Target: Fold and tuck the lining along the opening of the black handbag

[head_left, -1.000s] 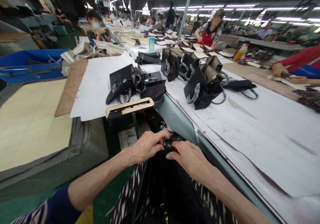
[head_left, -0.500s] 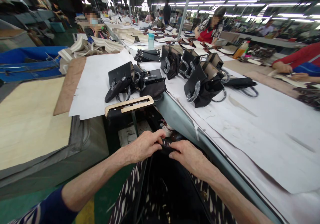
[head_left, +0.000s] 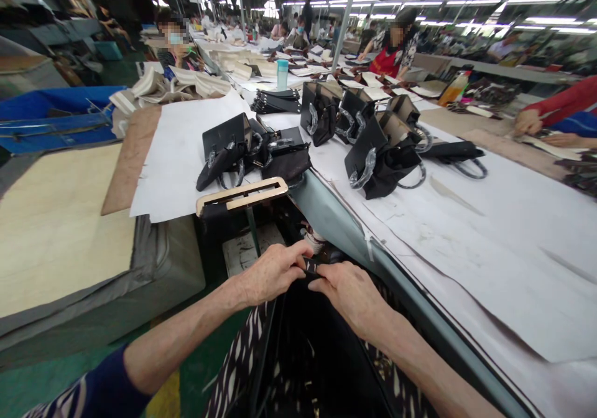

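Note:
A black bag [head_left: 317,349] lies across my lap, its upper edge raised between my two hands. My left hand [head_left: 275,275] pinches that edge between thumb and fingers. Close beside it, my right hand [head_left: 347,290] grips the same edge, thumb toward me. Only a short dark strip of the edge shows between the fingertips. Just beyond my hands stands a slotted wooden frame [head_left: 242,195] on a post, with black material hanging at its left end. Black handbags [head_left: 382,157] with plastic-wrapped handles sit on the table past it.
The white-covered worktable [head_left: 466,244] runs along my right, its edge close to my right forearm. More black bags [head_left: 228,150] rest at the left. Further off are a turquoise bottle [head_left: 282,74], a blue bin [head_left: 51,122] and co-workers. A padded bench [head_left: 60,231] stands left.
My right hand has shifted slightly left, closer to my left hand, along the bag's edge. Both hands keep hold of the bag. At the far right, a co-worker's red-sleeved arm has moved.

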`<state>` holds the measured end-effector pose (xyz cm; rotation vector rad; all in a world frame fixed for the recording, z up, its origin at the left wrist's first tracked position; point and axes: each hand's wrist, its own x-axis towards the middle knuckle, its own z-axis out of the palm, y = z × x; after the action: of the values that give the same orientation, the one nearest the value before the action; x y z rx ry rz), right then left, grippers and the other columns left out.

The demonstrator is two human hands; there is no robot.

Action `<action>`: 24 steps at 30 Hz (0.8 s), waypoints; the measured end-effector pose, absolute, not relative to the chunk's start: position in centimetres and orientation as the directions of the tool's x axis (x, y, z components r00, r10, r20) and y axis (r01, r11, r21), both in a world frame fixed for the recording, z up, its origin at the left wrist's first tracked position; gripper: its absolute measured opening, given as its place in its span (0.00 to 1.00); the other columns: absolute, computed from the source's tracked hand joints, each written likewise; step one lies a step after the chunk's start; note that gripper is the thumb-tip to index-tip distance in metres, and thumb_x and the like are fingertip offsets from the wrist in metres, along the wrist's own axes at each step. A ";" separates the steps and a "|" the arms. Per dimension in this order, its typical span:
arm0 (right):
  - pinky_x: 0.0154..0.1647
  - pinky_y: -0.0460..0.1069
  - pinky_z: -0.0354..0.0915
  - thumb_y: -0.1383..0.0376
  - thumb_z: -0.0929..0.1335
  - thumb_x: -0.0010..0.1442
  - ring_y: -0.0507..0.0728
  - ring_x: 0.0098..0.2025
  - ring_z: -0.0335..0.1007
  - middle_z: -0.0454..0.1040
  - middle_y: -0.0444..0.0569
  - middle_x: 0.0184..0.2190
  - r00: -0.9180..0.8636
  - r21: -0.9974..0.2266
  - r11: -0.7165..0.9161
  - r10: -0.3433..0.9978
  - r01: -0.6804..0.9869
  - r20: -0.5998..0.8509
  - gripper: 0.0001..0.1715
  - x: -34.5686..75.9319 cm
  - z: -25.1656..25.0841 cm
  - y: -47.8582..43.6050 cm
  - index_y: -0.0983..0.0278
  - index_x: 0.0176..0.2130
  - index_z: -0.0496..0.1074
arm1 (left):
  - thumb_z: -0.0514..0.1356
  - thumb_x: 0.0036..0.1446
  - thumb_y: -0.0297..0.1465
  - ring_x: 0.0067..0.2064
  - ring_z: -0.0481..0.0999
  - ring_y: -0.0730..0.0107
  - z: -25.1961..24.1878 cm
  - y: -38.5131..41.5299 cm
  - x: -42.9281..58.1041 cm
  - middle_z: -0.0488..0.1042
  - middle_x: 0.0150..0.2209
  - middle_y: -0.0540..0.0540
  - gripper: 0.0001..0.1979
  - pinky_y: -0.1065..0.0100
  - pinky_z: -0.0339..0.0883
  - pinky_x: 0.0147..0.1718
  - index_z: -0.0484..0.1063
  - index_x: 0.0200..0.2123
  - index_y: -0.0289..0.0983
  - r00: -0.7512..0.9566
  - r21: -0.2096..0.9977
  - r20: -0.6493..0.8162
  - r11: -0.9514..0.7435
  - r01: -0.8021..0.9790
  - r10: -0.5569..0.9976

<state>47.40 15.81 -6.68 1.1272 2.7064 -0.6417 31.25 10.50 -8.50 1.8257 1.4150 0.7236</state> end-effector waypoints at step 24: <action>0.36 0.51 0.57 0.67 0.59 0.58 0.62 0.41 0.69 0.73 0.59 0.36 -0.588 -0.114 0.579 0.772 0.807 -0.242 0.12 43.1 -4.4 18.7 0.68 0.34 0.70 | 0.59 0.41 0.26 0.43 0.70 0.60 -9.5 4.9 25.8 0.72 0.41 0.46 0.25 0.64 0.62 0.43 0.64 0.47 0.37 -0.172 0.812 -0.211 0.270 0.517 0.962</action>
<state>43.13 18.65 -4.38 1.3326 2.6412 -0.3182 25.83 4.93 -9.49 1.3447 1.8054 0.7663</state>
